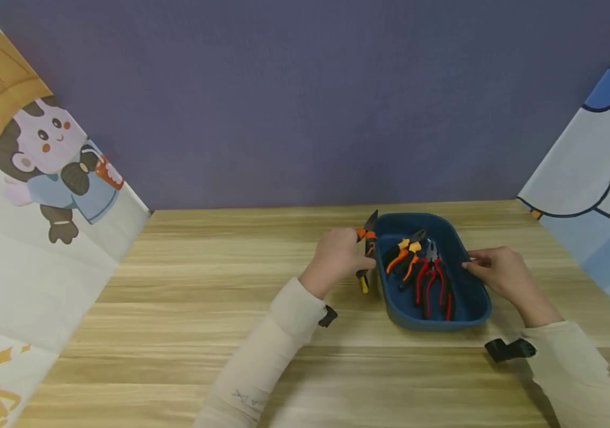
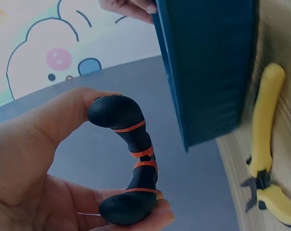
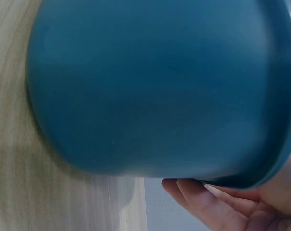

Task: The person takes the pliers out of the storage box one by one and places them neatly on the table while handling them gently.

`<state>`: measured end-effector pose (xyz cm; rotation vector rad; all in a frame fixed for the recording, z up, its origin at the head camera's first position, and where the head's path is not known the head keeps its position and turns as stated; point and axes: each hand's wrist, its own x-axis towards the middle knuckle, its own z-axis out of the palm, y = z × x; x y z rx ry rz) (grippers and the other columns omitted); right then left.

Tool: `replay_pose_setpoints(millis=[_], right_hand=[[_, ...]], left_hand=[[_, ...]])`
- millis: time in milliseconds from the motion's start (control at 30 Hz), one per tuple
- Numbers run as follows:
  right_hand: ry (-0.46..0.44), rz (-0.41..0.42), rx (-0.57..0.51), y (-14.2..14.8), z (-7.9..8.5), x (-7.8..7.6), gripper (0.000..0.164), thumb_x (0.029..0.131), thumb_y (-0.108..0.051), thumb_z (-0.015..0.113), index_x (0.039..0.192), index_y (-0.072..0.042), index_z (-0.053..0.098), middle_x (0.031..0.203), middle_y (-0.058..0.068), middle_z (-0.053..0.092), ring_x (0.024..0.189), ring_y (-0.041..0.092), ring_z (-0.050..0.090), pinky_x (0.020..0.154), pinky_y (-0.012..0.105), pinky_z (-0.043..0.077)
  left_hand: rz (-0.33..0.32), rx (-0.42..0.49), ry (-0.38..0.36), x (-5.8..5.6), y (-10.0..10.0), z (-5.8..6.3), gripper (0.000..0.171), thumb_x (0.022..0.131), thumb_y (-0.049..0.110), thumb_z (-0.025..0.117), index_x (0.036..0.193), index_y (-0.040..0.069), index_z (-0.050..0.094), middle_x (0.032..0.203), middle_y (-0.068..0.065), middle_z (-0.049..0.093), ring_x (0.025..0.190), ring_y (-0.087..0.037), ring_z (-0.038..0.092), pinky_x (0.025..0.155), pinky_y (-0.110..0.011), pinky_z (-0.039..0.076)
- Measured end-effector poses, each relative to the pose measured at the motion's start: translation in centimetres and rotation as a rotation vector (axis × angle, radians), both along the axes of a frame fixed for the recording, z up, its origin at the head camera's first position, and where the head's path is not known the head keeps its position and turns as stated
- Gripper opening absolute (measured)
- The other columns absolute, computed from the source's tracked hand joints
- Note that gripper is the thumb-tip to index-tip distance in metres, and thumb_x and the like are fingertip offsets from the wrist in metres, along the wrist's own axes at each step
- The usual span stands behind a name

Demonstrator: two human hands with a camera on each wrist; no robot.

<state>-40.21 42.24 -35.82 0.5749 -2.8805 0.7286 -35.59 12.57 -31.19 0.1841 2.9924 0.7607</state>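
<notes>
My left hand [image 1: 339,255] grips black-and-orange-handled pliers [image 1: 370,241] just left of a blue plastic bin [image 1: 433,324]. In the left wrist view, thumb and fingers hold the two spread handles [image 2: 144,139]. My right hand [image 1: 500,270] pinches the bin's right rim, its fingers [image 3: 203,202] under the lip in the right wrist view. Inside the bin lie orange-and-black pliers [image 1: 405,254] and red-handled pliers [image 1: 430,276], several tools in all, partly overlapping. Yellow-handled pliers [image 2: 265,125] rest on the table beside the bin, mostly hidden by the left hand in the head view.
The bin stands on a wood-grain table [image 1: 203,309], right of its middle. A plain grey-purple panel [image 1: 305,107] rises behind the table's back edge. Printed cartoon sheets [image 1: 43,178] flank both sides. Black camera mounts [image 1: 509,349] sit at the wrists.
</notes>
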Motion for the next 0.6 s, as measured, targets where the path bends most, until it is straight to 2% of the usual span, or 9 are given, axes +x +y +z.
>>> replay_pose_setpoints(millis=[167, 267, 400, 600], right_hand=[[-0.010, 0.001, 0.001, 0.0, -0.1, 0.0, 0.035, 0.088, -0.010, 0.065, 0.108, 0.018, 0.060, 0.084, 0.026, 0.068, 0.078, 0.042, 0.065, 0.067, 0.052, 0.050], [-0.016, 0.003, 0.000, 0.0, -0.1, 0.0, 0.036, 0.088, -0.010, 0.065, 0.109, 0.018, 0.059, 0.084, 0.026, 0.068, 0.079, 0.042, 0.065, 0.067, 0.052, 0.050], [-0.019, 0.001, 0.002, 0.1, 0.0, -0.1, 0.036, 0.089, -0.011, 0.064, 0.110, 0.018, 0.059, 0.085, 0.025, 0.068, 0.081, 0.043, 0.064, 0.068, 0.052, 0.050], [-0.022, 0.008, 0.011, 0.2, -0.1, -0.2, 0.037, 0.089, -0.011, 0.065, 0.109, 0.018, 0.059, 0.084, 0.025, 0.068, 0.080, 0.044, 0.064, 0.068, 0.054, 0.049]], left_hand=[[0.018, -0.011, 0.008, 0.1, -1.3, -0.3, 0.051, 0.078, 0.032, 0.075, 0.050, 0.015, 0.035, 0.051, 0.005, 0.022, 0.042, -0.009, 0.023, 0.042, -0.022, 0.022], [0.043, -0.023, 0.005, 0.3, -2.1, -0.4, 0.045, 0.079, 0.035, 0.075, 0.052, 0.014, 0.045, 0.051, 0.005, 0.031, 0.043, -0.009, 0.030, 0.042, -0.022, 0.026], [0.079, -0.016, -0.003, 0.5, -3.3, -0.7, 0.040, 0.078, 0.034, 0.076, 0.056, 0.013, 0.051, 0.050, 0.005, 0.034, 0.042, -0.009, 0.032, 0.041, -0.022, 0.028], [0.136, 0.011, -0.008, 0.7, -5.1, -1.3, 0.040, 0.076, 0.033, 0.077, 0.059, 0.011, 0.047, 0.056, 0.003, 0.033, 0.046, -0.010, 0.031, 0.043, -0.024, 0.027]])
